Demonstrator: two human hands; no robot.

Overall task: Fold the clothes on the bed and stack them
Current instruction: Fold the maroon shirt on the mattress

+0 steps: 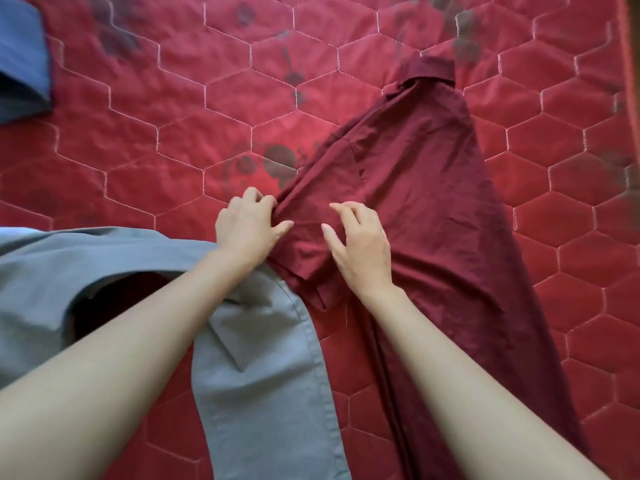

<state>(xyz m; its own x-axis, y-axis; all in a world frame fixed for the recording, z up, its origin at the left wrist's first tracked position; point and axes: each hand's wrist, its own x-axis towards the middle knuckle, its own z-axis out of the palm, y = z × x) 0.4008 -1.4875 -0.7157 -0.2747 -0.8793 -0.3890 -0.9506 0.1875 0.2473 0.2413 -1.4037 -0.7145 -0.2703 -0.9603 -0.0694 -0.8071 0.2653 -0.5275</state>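
Left hand (247, 228) pinches the maroon shirt (415, 188) sleeve at nine o'clock to fold it inward; right hand (360, 244) hovers released, ready to flatten.

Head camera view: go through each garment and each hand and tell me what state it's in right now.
Maroon shirt: lying on the bed, partly folded, sleeve laid across the body.
Grey garment: unfolded, spread beside the shirt.
Blue garment: folded, at the far left corner.
Left hand: pinches the sleeve edge.
Right hand: fingers curled, resting on the sleeve.
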